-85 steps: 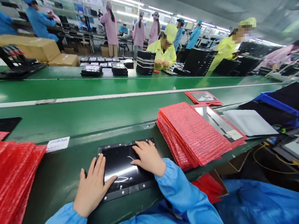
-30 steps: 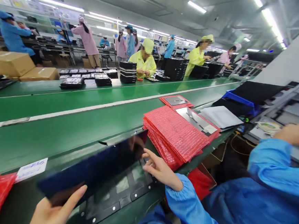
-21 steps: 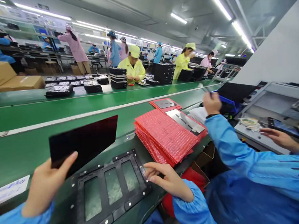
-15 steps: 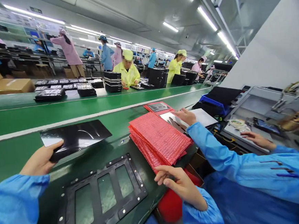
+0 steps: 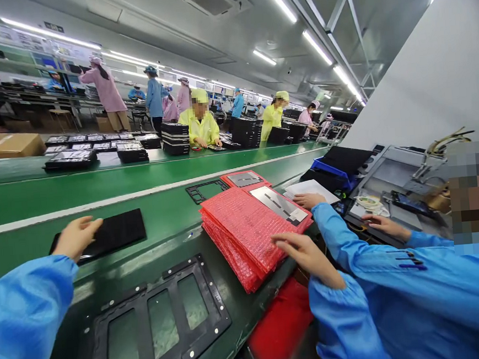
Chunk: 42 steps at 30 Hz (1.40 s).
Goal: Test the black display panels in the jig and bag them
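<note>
- Two own hands logged: left hand [image 5: 78,237] and right hand [image 5: 307,254], both open, nothing gripped.
- Left hand: palm down, fingers together, resting on a glossy black panel [image 5: 111,229].
- Panel: lying flat on the green conveyor belt [image 5: 79,206], left of centre.
- Right hand: fingers loosely curled, against the near edge of a stack of red bubble-wrap bags [image 5: 244,234].
- Between the hands, nearer the wearer: black fixture frame with three windows [image 5: 149,290], flat on the belt.
- Second, similar black frame [image 5: 206,183]: just beyond the stack.
- Far end of the stack: grey metal plate [image 5: 281,205] on a red bag.
- To the right: a co-worker's hand [image 5: 313,198] beside white sheets [image 5: 310,191]; other hand [image 5: 386,227] over a workstation tray [image 5: 389,181].
</note>
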Each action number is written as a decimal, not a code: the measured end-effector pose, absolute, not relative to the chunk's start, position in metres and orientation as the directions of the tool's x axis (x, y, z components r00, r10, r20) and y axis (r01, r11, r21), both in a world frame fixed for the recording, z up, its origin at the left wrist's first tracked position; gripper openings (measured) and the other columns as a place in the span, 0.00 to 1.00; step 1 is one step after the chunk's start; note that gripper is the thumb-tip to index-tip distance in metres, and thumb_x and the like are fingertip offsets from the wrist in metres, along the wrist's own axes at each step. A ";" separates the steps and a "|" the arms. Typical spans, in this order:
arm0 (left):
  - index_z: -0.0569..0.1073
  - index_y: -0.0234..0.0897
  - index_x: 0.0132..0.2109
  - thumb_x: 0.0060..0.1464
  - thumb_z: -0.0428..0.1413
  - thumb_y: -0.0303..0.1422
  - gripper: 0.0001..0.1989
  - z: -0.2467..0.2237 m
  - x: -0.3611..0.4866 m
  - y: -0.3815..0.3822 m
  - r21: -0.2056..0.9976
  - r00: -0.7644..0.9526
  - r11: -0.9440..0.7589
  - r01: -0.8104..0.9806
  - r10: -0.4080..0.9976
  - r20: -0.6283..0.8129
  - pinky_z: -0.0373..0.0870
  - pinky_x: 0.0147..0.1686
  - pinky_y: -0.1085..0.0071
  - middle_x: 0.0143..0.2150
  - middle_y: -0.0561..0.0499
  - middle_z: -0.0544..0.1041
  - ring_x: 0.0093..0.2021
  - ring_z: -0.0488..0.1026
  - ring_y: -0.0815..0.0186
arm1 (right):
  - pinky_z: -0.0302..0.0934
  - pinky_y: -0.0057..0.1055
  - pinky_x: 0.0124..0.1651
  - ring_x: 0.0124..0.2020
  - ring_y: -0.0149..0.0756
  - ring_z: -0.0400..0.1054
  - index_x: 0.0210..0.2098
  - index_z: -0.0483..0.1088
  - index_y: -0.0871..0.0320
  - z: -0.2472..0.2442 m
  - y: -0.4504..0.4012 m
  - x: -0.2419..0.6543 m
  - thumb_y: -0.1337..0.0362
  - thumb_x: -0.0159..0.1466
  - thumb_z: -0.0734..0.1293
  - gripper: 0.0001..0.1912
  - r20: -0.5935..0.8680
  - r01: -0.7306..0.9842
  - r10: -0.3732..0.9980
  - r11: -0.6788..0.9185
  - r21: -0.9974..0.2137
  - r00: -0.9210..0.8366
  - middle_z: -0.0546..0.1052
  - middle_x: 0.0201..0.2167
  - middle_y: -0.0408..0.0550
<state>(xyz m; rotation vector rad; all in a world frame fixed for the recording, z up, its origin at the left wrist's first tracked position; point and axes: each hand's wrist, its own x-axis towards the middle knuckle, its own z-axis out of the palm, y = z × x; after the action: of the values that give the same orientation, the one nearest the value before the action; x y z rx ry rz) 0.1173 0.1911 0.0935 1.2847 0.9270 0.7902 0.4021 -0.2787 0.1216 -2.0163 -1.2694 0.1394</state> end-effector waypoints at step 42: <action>0.68 0.42 0.61 0.56 0.55 0.28 0.25 0.136 0.021 -0.020 0.623 0.365 0.741 -0.250 0.668 -0.648 0.81 0.40 0.55 0.44 0.47 0.81 0.44 0.78 0.50 | 0.65 0.28 0.41 0.37 0.35 0.72 0.47 0.73 0.57 0.071 -0.121 0.261 0.58 0.49 0.78 0.27 0.085 -0.464 0.978 0.166 -0.870 0.189 0.78 0.39 0.45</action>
<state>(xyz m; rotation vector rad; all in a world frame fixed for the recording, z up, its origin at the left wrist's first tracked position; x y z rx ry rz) 0.0210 -0.0196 0.1363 0.4633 1.0403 0.6183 0.2609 -0.1211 0.0705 -0.8237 -0.7873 1.1948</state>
